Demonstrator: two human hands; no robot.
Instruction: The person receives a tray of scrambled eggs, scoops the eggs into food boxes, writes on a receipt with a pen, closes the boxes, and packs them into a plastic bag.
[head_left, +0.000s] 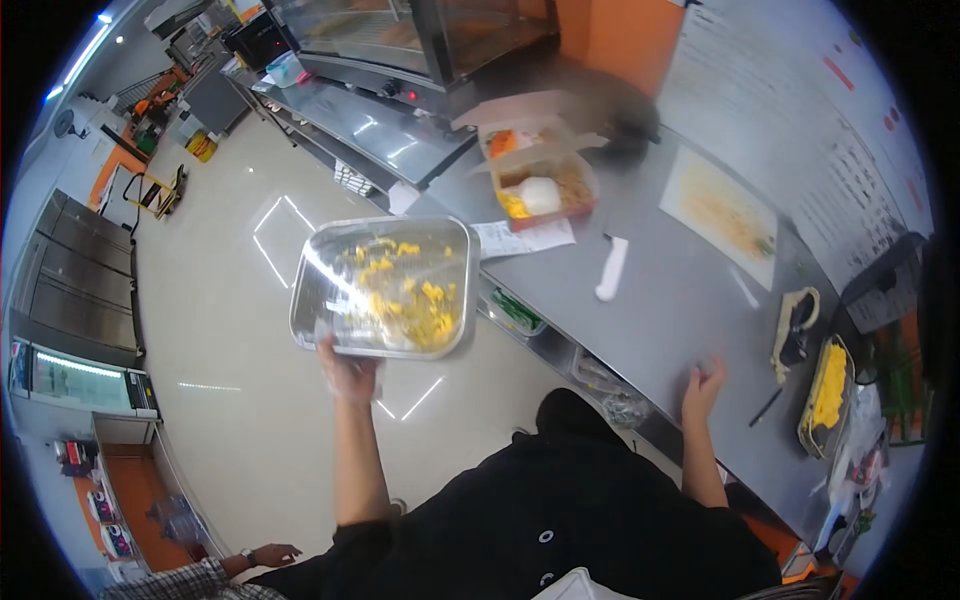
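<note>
My left hand (351, 375) grips the near rim of a shallow metal tray (386, 289), tilted over the floor. Yellow food bits, like scrambled egg, stick to its inside. My right hand (703, 386) is slightly blurred over the steel counter (645, 330), fingers partly curled, nothing seen in it. Farther along the counter are a white-handled knife (613, 268) and open takeaway boxes (544, 195) holding white rice, yellow pieces and other food. A printed paper slip (525, 238) lies beside the boxes. At the right stands another metal tray (829, 390) with yellow food.
A stained white cutting board (724, 210) lies near the wall, with a tape roll (795, 330) and a black pen (765, 407) closer. A glass display warmer (420, 45) stands beyond. Containers (517, 311) sit on the under-shelf. Another person's hand (274, 555) shows at bottom left.
</note>
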